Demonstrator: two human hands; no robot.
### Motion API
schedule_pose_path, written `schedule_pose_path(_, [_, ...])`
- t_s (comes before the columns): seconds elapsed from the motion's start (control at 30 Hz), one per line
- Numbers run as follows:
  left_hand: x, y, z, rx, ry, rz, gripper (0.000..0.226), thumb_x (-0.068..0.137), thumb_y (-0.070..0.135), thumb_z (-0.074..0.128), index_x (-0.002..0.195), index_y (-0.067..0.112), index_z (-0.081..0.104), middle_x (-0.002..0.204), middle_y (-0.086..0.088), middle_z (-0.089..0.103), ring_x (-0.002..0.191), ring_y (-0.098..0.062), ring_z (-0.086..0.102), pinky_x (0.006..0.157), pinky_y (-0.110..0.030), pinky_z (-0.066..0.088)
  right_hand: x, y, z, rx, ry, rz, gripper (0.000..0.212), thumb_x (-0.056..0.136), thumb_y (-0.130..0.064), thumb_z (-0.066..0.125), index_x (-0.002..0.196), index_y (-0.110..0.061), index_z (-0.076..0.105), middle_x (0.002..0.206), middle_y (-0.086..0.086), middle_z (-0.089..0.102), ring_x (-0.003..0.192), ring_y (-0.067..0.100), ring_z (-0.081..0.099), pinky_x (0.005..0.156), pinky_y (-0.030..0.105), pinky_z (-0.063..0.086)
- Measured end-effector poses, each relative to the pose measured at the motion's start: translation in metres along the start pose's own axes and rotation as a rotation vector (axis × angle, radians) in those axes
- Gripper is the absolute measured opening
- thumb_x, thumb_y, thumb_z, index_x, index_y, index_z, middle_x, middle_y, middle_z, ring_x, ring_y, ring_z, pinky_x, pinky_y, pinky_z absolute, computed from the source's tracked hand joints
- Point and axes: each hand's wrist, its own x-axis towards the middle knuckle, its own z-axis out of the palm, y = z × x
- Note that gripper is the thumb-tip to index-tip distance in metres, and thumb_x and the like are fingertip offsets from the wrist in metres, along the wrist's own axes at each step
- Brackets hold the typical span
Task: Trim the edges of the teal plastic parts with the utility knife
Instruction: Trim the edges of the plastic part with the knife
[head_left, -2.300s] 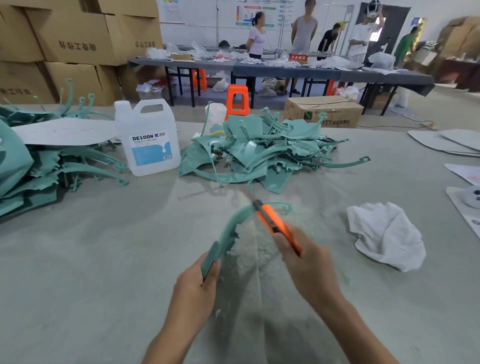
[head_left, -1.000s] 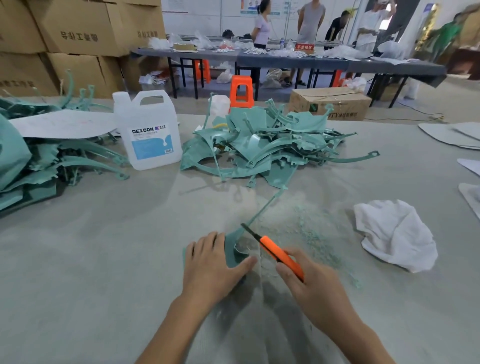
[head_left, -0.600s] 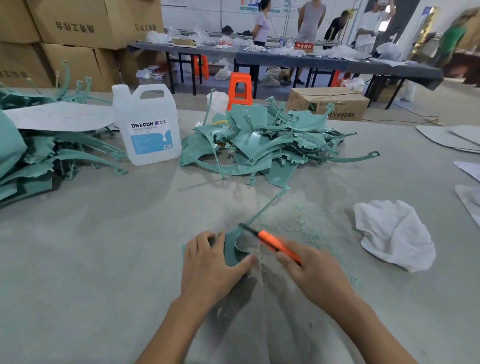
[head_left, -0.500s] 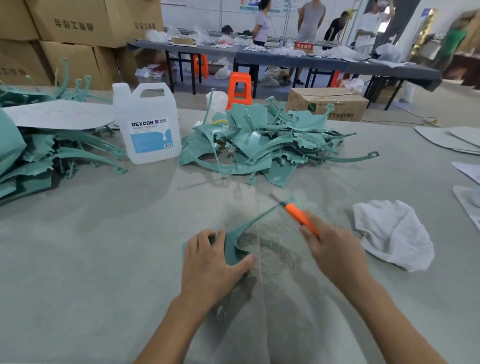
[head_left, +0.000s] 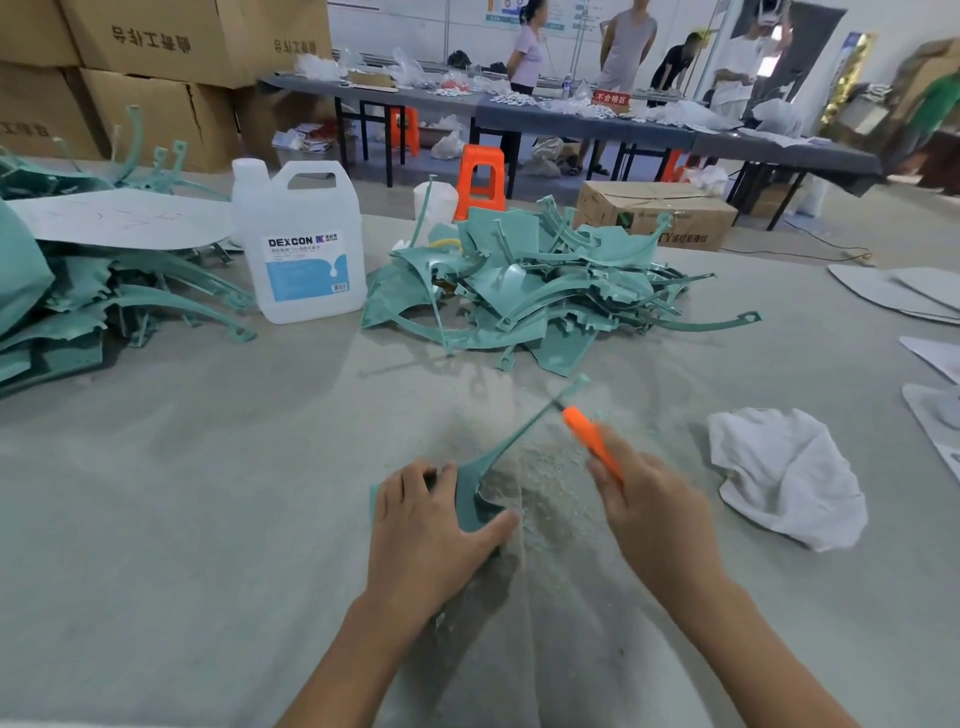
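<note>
Pinning teal part (head_left: 469, 500), left hand (head_left: 426, 535) — right hand (head_left: 649, 514) holds knife (head_left: 584, 431) alongside.

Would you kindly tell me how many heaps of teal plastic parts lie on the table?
2. The middle heap lies right of the white jug; the left heap lies at the far left, partly cut off. More may be hidden outside the frame.

Grey table (head_left: 156, 519) — teal parts pile (head_left: 519, 296), white jug (head_left: 304, 260), white rag (head_left: 789, 478), teal shavings (head_left: 553, 467).
</note>
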Motion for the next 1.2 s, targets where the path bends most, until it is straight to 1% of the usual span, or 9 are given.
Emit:
schedule_pose_path(0.1, [0.0, -0.002, 0.0, -0.005, 0.005, 0.002, 0.106, 0.068, 0.099, 0.017, 0.147, 0.032, 0.038, 0.134, 0.002, 0.036, 0.13, -0.02, 0.026, 0.114, -0.034, 0.021, -0.019, -0.011, 0.01, 0.049, -0.231, -0.152, 0.045, 0.1, -0.053, 0.041, 0.145, -0.052, 0.032, 0.083, -0.005, 0.064, 0.067, 0.021, 0.063, 0.059, 0.037, 0.053])
schedule_pose_path(0.23, [0.0, -0.002, 0.001, -0.001, -0.005, 0.022, 0.106, 0.069, 0.098, 0.017, 0.149, 0.03, 0.036, 0.136, 0.003, 0.033, 0.131, -0.02, 0.025, 0.114, -0.034, 0.021, 0.008, 0.016, 0.002, -0.053, -0.065, 0.089, 0.045, 0.101, -0.045, 0.047, 0.145, -0.036, 0.048, 0.085, 0.003, 0.067, 0.071, 0.028, 0.064, 0.058, 0.037, 0.047])
schedule_pose_path(0.3, [0.0, -0.001, 0.0, 0.002, -0.007, 0.024, 0.106, 0.07, 0.098, 0.018, 0.149, 0.029, 0.035, 0.136, 0.002, 0.034, 0.131, -0.02, 0.026, 0.115, -0.035, 0.022, 0.006, 0.013, 0.002, 0.011, -0.001, 0.048, 0.043, 0.1, -0.042, 0.051, 0.143, -0.033, 0.05, 0.078, 0.004, 0.066, 0.063, 0.027, 0.062, 0.054, 0.037, 0.047])
schedule_pose_path(0.43, [0.0, -0.001, -0.002, -0.036, 0.019, 0.034, 0.101, 0.068, 0.097, 0.029, 0.141, 0.029, 0.041, 0.128, 0.005, 0.04, 0.125, -0.019, 0.034, 0.112, -0.032, 0.028, -0.016, -0.002, 0.012, 0.115, -0.242, -0.13, 0.042, 0.1, -0.049, 0.048, 0.142, -0.045, 0.048, 0.082, -0.009, 0.068, 0.067, 0.012, 0.063, 0.059, 0.031, 0.051])
schedule_pose_path(0.63, [-0.002, -0.002, -0.001, -0.199, 0.027, 0.011, 0.091, 0.059, 0.094, 0.046, 0.119, 0.03, 0.023, 0.117, 0.012, 0.037, 0.115, -0.013, 0.036, 0.101, -0.029, 0.036, -0.005, 0.02, 0.003, 0.201, -0.088, 0.082, 0.031, 0.099, -0.043, 0.053, 0.13, -0.046, 0.055, 0.063, -0.01, 0.058, 0.06, 0.011, 0.06, 0.055, 0.032, 0.044])
schedule_pose_path(0.73, [-0.002, -0.007, 0.0, -0.248, 0.004, 0.035, 0.093, 0.055, 0.093, 0.052, 0.118, 0.034, 0.02, 0.116, 0.016, 0.033, 0.115, -0.01, 0.033, 0.099, -0.027, 0.036, -0.007, 0.016, -0.008, 0.294, -0.236, -0.049, 0.025, 0.096, -0.044, 0.059, 0.117, -0.055, 0.052, 0.075, -0.02, 0.064, 0.065, 0.003, 0.061, 0.058, 0.021, 0.045])
schedule_pose_path(0.9, [-0.004, -0.01, 0.002, -0.289, -0.003, 0.062, 0.094, 0.052, 0.092, 0.056, 0.119, 0.036, 0.02, 0.116, 0.019, 0.032, 0.116, -0.006, 0.033, 0.093, -0.024, 0.034, -0.01, 0.018, -0.002, 0.226, -0.445, -0.142, 0.011, 0.095, -0.049, 0.059, 0.101, -0.043, 0.064, 0.07, -0.017, 0.062, 0.065, 0.007, 0.059, 0.055, 0.02, 0.038])
schedule_pose_path(1.07, [-0.005, -0.01, 0.003, -0.289, 0.005, 0.063, 0.09, 0.053, 0.09, 0.056, 0.117, 0.038, 0.019, 0.115, 0.019, 0.033, 0.107, -0.002, 0.029, 0.088, -0.023, 0.032, -0.019, 0.019, 0.002, 0.249, -0.499, -0.17, 0.04, 0.094, -0.064, 0.041, 0.122, -0.047, 0.063, 0.068, -0.011, 0.061, 0.063, 0.006, 0.058, 0.059, 0.023, 0.041])
schedule_pose_path(1.2, [-0.005, -0.01, 0.003, -0.286, 0.005, 0.068, 0.094, 0.053, 0.093, 0.054, 0.119, 0.035, 0.022, 0.115, 0.019, 0.032, 0.113, -0.005, 0.031, 0.091, -0.023, 0.034, -0.016, 0.02, 0.003, 0.131, -0.443, -0.16, 0.032, 0.099, -0.056, 0.045, 0.129, -0.052, 0.057, 0.072, -0.012, 0.062, 0.067, 0.01, 0.061, 0.065, 0.032, 0.047])
